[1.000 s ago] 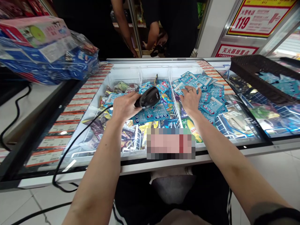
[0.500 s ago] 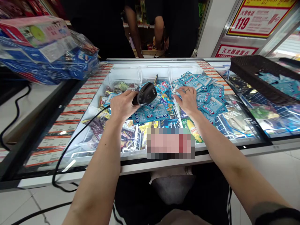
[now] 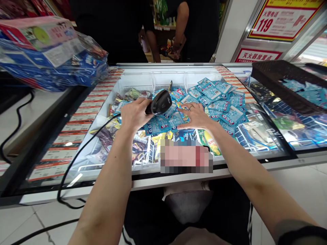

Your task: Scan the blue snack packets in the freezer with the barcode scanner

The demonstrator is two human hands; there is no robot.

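My left hand (image 3: pixel 136 114) is wrapped round the handle of a black barcode scanner (image 3: pixel 161 102), whose head points to the right. Its black cable (image 3: pixel 88 142) runs down to the left. Under the scanner lie several blue packets (image 3: pixel 159 125) on the glass top of a chest freezer. My right hand (image 3: pixel 195 116), with a ring on one finger, is open, fingers spread to the left, at the right edge of those packets. Whether its fingertips touch one I cannot tell. A larger heap of the same blue packets (image 3: pixel 219 93) lies beyond it to the right.
Plastic-wrapped boxes (image 3: pixel 58 54) stand at the left. Price labels (image 3: pixel 74 126) line the freezer glass. A dark brown basket (image 3: pixel 286 85) with blue packets sits at the right. A blurred pixelated patch (image 3: pixel 186 156) covers something at the front edge. Two people in dark clothes stand opposite.
My right hand has moved left from the big heap toward the packets by the scanner, and its fingers have spread. My left hand and the scanner have hardly moved. A person opposite has shifted their arms.
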